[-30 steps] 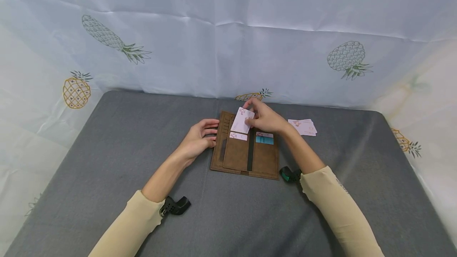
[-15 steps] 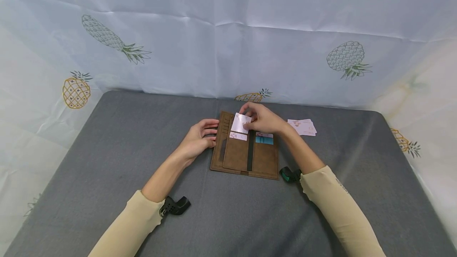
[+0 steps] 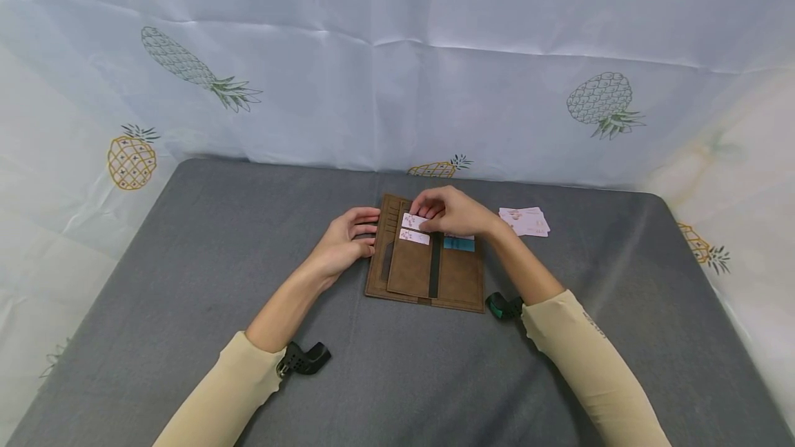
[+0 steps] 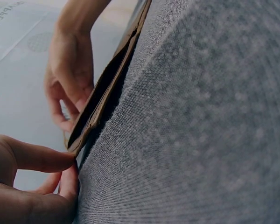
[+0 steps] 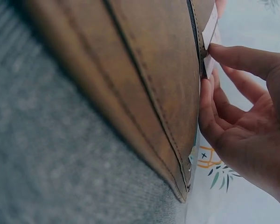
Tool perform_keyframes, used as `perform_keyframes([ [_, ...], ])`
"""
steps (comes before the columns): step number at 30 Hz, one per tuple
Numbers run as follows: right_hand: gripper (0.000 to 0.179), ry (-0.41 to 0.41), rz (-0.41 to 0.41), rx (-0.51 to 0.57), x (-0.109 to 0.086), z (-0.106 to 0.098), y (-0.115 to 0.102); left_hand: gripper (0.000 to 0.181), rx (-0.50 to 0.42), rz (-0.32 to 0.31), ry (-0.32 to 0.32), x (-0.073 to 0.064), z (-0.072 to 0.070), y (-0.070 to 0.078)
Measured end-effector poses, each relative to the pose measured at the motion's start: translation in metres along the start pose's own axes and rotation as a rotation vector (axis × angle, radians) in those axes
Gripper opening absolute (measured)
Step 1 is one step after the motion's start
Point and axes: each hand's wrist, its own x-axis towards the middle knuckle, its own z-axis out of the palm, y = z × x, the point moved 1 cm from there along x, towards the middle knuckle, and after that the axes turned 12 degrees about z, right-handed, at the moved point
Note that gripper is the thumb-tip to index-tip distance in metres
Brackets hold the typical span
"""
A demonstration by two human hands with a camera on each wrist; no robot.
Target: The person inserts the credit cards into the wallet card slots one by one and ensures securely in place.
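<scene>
A brown wallet (image 3: pixel 410 271) lies spread out on the table, with card slots on both sides of a dark strap. My left hand (image 3: pixel 341 240) holds its left edge; in the left wrist view the thumb and fingers pinch the wallet's edge (image 4: pixel 86 130). With my right hand (image 3: pixel 456 212) I pinch a pinkish-white card (image 3: pixel 412 221), most of it down in a left slot, its top strip showing. Just below it a similar card (image 3: pixel 414 236) sits in another slot. On the wallet's right side a blue card (image 3: pixel 459 245) shows, and the hand partly covers a pale one behind it.
A small fanned stack of pinkish-white cards (image 3: pixel 524 221) lies on the grey table (image 3: pixel 248 226), right of the wallet. Behind the table hangs a pale curtain (image 3: pixel 348 88) printed with pineapples. Black wrist cameras hang from both sleeves.
The card in my right hand has slid down into the left slot, from standing well above it to only a strip showing. My right hand moved down with it; the left hand stays put.
</scene>
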Motion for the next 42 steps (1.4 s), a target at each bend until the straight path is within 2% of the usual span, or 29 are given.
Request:
perform_keyframes([
  [19, 0.025, 0.021, 0.009, 0.015, -0.0003, 0.0019, 0.0007, 0.073, 0.001, 0.001, -0.005, 0.0000, -0.0001, 0.0004],
  [42, 0.022, -0.008, -0.015, 0.038, -0.0010, 0.0020, 0.0012, 0.073, 0.003, -0.005, 0.003, 0.0005, -0.0004, -0.0011],
])
